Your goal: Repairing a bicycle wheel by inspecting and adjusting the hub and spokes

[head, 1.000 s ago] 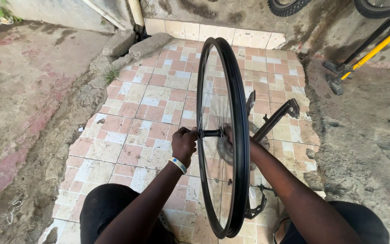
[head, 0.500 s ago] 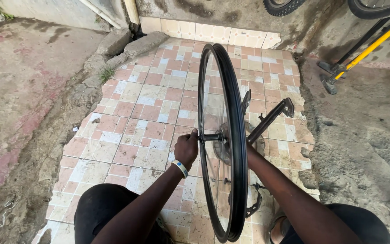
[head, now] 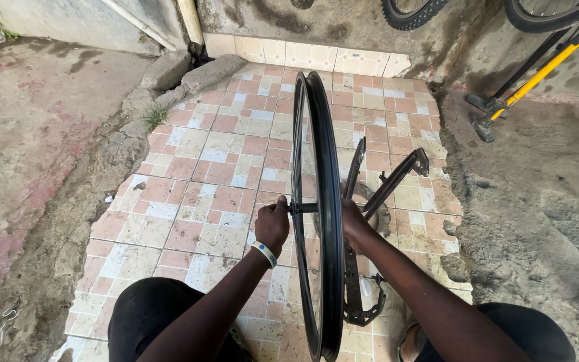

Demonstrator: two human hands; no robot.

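The bare wheel rim [head: 323, 214] has shifted slightly leftward, both hands, left [head: 273, 224] and right [head: 355, 224], gripping its axle [head: 303, 208] ends, no tyre fitted.

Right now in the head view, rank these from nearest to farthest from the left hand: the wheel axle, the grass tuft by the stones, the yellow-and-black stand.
1. Wheel axle: gripped in the left hand, at the wheel's centre.
2. Grass tuft: up and to the left, at the tile edge.
3. Yellow-and-black stand: far upper right, past the wheel.
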